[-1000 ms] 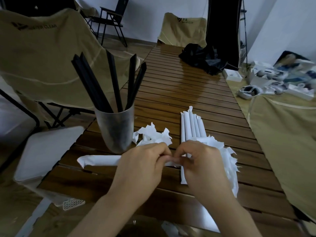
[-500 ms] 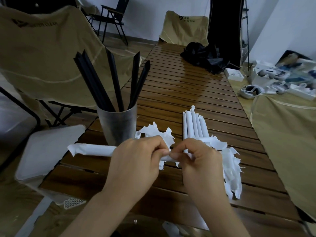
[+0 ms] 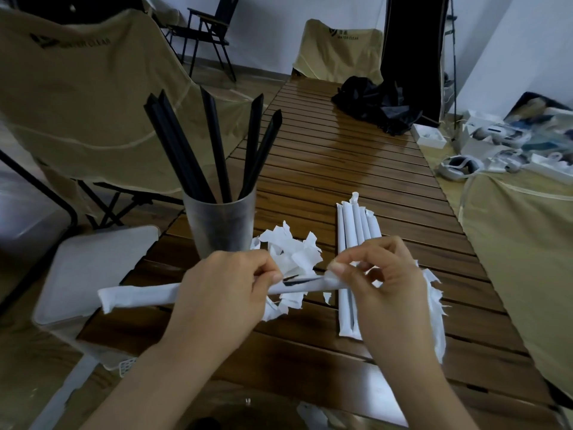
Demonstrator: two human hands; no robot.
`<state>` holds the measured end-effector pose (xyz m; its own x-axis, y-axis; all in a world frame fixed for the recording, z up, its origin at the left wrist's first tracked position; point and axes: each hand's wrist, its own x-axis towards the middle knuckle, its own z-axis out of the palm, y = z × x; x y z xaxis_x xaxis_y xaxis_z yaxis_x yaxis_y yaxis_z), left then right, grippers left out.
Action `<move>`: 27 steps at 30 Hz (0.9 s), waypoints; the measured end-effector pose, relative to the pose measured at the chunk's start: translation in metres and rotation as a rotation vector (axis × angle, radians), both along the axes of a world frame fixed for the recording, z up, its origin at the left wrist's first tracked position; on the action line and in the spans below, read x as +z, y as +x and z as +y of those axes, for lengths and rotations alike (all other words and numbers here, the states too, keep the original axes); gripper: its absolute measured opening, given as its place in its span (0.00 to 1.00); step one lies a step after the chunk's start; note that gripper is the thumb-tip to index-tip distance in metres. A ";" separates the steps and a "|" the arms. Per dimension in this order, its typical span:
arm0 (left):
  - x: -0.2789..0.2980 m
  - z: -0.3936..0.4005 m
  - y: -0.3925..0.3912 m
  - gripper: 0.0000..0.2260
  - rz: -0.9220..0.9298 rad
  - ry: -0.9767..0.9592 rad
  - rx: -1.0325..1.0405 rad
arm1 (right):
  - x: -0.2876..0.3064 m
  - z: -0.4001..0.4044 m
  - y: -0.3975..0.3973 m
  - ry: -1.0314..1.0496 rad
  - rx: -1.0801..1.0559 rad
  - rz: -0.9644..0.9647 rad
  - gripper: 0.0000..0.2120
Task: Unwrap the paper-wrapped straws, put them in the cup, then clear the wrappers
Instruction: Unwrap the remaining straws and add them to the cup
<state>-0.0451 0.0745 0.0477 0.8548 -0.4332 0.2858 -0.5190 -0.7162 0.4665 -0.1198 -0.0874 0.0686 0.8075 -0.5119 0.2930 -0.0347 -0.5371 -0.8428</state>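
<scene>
Makeshift recording room: camping chairs (image 3: pixel 93 97), slatted table (image 3: pixel 341 169), VR headsets (image 3: pixel 462 164).

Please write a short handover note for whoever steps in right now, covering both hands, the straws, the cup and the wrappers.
Left hand: grips the wrapped straw held across the table edge.
Right hand: pinches the torn paper at the straw's right end; black straw shows in the tear between the hands.
Cup: upright behind the left hand, five black straws in it.
Wrapped straws: a bundle lies on the table, behind and under the right hand.
Wrappers: torn scraps beside the cup, more to the right of the right hand.
Left: finish this straw, unwrap the bundle, clear the wrappers.
</scene>
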 end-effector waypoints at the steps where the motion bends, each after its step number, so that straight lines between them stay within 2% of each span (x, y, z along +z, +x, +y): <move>1: 0.001 0.001 0.001 0.08 -0.003 0.019 0.009 | -0.002 0.002 0.001 -0.025 -0.010 0.007 0.09; 6: 0.006 0.008 0.009 0.08 0.001 0.079 0.042 | -0.002 -0.005 0.001 -0.005 -0.103 -0.033 0.11; 9: 0.008 0.014 0.014 0.07 0.027 0.087 0.050 | 0.000 -0.013 -0.001 0.061 -0.183 -0.013 0.11; 13: 0.010 0.019 0.015 0.05 0.015 0.078 0.055 | 0.000 -0.014 -0.001 0.050 -0.225 0.006 0.09; 21: 0.008 0.024 0.022 0.04 0.008 0.111 0.076 | -0.006 -0.020 0.002 0.058 -0.361 -0.080 0.07; 27: 0.007 0.025 0.025 0.06 0.000 0.119 0.072 | -0.006 -0.021 0.005 -0.032 -0.471 -0.202 0.05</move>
